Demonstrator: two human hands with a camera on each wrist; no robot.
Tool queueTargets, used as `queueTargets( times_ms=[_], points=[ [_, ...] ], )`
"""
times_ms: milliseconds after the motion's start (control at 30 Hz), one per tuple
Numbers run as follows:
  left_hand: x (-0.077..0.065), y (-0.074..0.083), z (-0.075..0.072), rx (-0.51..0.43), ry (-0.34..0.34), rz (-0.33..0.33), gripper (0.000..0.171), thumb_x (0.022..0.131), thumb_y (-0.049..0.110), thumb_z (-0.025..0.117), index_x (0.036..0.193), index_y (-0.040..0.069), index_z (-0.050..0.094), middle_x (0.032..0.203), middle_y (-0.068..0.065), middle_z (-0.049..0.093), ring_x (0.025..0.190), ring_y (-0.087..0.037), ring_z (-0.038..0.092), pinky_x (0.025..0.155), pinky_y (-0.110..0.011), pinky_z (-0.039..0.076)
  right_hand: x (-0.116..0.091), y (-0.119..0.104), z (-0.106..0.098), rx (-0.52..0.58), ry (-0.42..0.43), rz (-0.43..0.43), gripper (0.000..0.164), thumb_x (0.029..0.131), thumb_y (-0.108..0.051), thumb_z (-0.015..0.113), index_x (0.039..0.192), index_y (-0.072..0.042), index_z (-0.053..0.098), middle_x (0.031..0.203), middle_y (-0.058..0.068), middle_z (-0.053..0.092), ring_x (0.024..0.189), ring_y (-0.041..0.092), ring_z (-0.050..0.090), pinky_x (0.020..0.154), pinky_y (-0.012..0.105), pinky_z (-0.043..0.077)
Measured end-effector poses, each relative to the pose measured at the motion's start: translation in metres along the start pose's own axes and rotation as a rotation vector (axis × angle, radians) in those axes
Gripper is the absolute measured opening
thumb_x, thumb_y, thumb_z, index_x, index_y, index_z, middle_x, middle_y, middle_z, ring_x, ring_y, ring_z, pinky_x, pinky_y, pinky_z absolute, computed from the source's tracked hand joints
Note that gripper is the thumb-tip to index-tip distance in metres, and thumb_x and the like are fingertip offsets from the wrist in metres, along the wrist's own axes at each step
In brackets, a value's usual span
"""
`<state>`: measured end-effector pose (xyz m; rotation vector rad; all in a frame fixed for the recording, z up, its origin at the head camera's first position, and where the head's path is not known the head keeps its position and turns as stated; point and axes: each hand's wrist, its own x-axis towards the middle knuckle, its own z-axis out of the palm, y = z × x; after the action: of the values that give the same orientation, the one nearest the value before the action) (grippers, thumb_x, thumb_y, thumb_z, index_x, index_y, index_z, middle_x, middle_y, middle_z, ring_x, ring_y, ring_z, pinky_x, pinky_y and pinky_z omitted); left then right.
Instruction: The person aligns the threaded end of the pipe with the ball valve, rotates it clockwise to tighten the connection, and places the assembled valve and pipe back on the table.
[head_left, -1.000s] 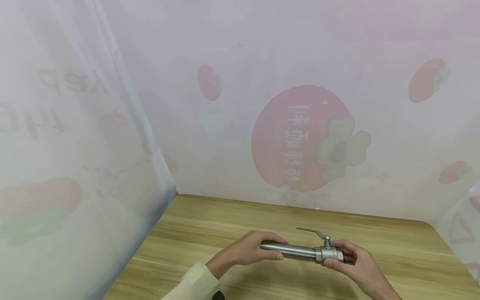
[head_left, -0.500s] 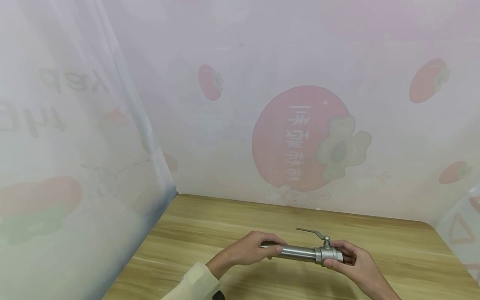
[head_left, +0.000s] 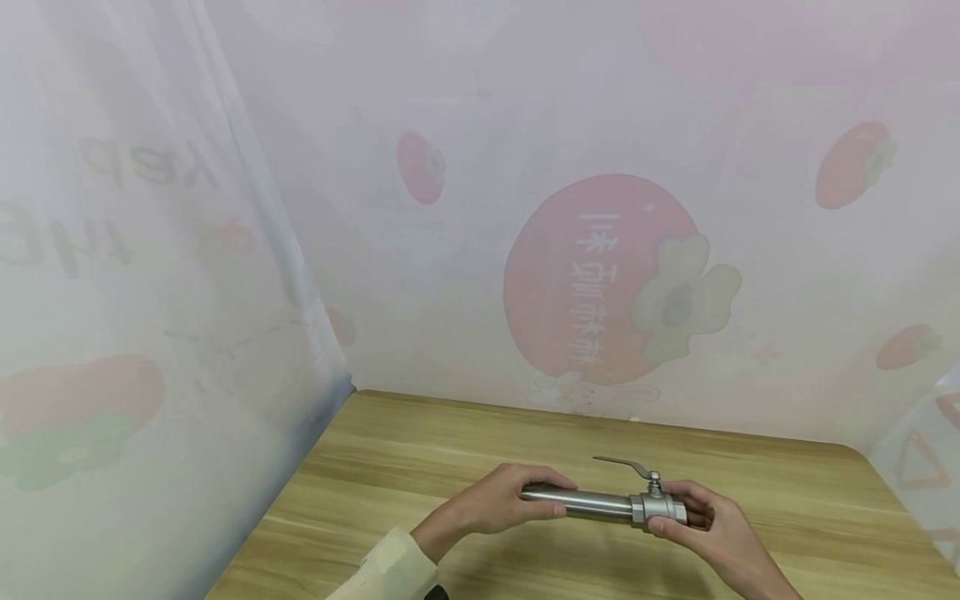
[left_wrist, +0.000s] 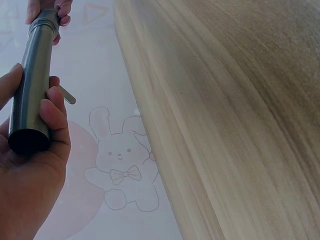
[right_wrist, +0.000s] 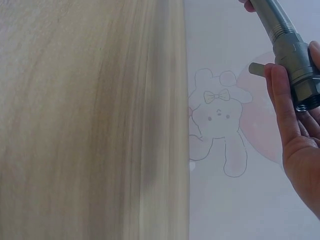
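Note:
A smooth steel pipe [head_left: 595, 502] joins a silver ball valve [head_left: 654, 507] at its right end. Together they are held roughly level above the table. My left hand [head_left: 498, 500] grips the pipe near its free end, thumb on one side and fingers on the other. That end shows as a dark round opening [left_wrist: 29, 141] in the left wrist view. My right hand [head_left: 720, 529] holds the valve body at its outer end. The flat lever handle [head_left: 621, 461] rises from the valve and points left. In the right wrist view, threads [right_wrist: 281, 30] show where the pipe meets the valve.
The wooden table [head_left: 390, 442] lies beneath both hands. Behind it hangs a pale curtain [head_left: 450, 292] printed with fruit and a rabbit, and another sheet [head_left: 150, 333] closes the left side. A dark object [head_left: 437, 592] shows by the left cuff.
Half a second ago the left thumb and fingers lay further round the pipe, with a fingertip showing below it. Now the thumb is back along its near side. The right hand and valve stay put.

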<state>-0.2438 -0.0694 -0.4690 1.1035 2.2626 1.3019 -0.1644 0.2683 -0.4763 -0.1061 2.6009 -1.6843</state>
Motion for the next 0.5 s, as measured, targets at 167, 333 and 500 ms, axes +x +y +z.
queueTargets(
  times_ms=[167, 333, 500],
  points=[
    [0.0005, 0.0001, 0.0010, -0.012, 0.007, 0.006, 0.036, 0.104, 0.032, 0.077, 0.139, 0.022, 0.074, 0.124, 0.010, 0.076, 0.095, 0.002, 0.066, 0.085, -0.020, 0.056, 0.0001, 0.0001, 0.0003, 0.011, 0.003, -0.002, 0.055, 0.101, -0.019, 0.081, 0.145, 0.007, 0.060, 0.124, 0.018, 0.072, 0.099, 0.010, 0.075, 0.083, 0.026, 0.063],
    [0.0011, 0.0001, 0.0011, -0.016, 0.011, 0.014, 0.037, 0.102, 0.027, 0.080, 0.138, 0.022, 0.074, 0.123, 0.009, 0.076, 0.094, 0.002, 0.066, 0.085, -0.020, 0.056, 0.0001, -0.0010, 0.0007, 0.011, 0.005, -0.011, 0.054, 0.100, -0.018, 0.081, 0.144, 0.007, 0.061, 0.123, 0.018, 0.073, 0.099, 0.009, 0.075, 0.083, 0.026, 0.063],
    [0.0014, -0.0002, 0.0007, 0.012, 0.025, 0.013, 0.040, 0.101, 0.028, 0.081, 0.139, 0.022, 0.073, 0.126, 0.008, 0.076, 0.096, 0.002, 0.066, 0.086, -0.020, 0.056, -0.0002, -0.0009, 0.0007, 0.019, 0.005, -0.009, 0.054, 0.101, -0.018, 0.080, 0.144, 0.007, 0.060, 0.123, 0.017, 0.073, 0.099, 0.009, 0.075, 0.083, 0.026, 0.063]
  ],
)
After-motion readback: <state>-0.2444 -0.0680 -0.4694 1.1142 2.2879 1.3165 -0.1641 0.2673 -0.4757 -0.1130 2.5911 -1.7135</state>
